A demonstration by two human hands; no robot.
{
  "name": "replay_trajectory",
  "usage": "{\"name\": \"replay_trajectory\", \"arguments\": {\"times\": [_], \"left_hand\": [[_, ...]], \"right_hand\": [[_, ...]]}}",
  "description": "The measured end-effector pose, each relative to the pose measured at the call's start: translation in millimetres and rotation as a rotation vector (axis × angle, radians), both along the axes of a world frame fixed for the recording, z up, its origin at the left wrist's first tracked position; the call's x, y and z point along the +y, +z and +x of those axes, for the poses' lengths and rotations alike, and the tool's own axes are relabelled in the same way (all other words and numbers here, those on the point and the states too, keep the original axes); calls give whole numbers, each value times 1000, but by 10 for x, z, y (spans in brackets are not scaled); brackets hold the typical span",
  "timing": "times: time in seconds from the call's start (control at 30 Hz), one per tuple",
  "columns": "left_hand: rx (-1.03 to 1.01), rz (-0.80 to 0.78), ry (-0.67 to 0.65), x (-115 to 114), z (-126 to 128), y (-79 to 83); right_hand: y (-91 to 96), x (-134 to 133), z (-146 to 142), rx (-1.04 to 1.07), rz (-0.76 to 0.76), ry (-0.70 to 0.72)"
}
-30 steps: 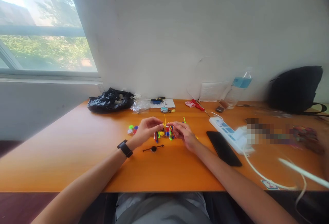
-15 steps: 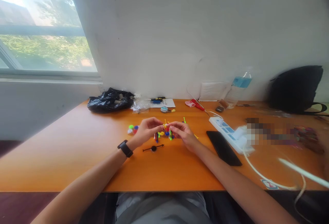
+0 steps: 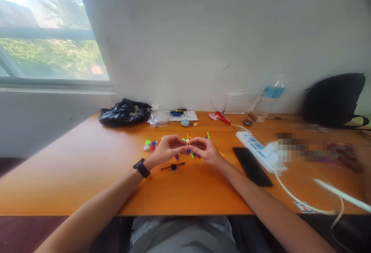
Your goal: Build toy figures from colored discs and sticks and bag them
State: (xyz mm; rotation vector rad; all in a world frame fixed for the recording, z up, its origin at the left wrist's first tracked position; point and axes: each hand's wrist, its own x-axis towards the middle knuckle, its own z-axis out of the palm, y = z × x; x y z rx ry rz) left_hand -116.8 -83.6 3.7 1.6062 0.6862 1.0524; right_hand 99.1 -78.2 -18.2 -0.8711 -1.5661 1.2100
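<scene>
My left hand (image 3: 167, 149) and my right hand (image 3: 205, 149) meet fingertip to fingertip over the middle of the orange table (image 3: 87, 175). Both pinch a small yellow stick piece (image 3: 188, 140) between them. Under and around the fingers lies a heap of small coloured plastic pegs and sticks (image 3: 189, 153), partly hidden by the hands. A black stick with a black disc (image 3: 173, 166) lies just in front of my left hand. A few round coloured caps (image 3: 150, 146) sit to its left. A black watch (image 3: 141, 168) is on my left wrist.
A black phone (image 3: 252, 166) and a white power strip (image 3: 255, 149) with cable lie to the right. At the back by the wall are a black plastic bag (image 3: 124, 112), a clear bag, red tool (image 3: 222, 118), water bottle (image 3: 268, 100) and black backpack (image 3: 333, 100).
Both hands have drawn a little closer together and slightly toward me over the heap; the yellow stick that stood up between them now shows shorter.
</scene>
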Motion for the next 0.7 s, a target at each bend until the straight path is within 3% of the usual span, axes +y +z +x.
{"name": "replay_trajectory", "arguments": {"times": [0.3,0.43,0.6,0.7], "left_hand": [[18,51,177,89,-8,-74],[20,112,273,161,-31,-121],[49,106,263,152,-23,-163],[71,103,253,110,9,-174]], "right_hand": [[-19,31,36,19,11,-38],[37,-103,10,-193,219,63],[28,-320,-114,-392,473,339],[-15,-368,-162,-470,582,416]]}}
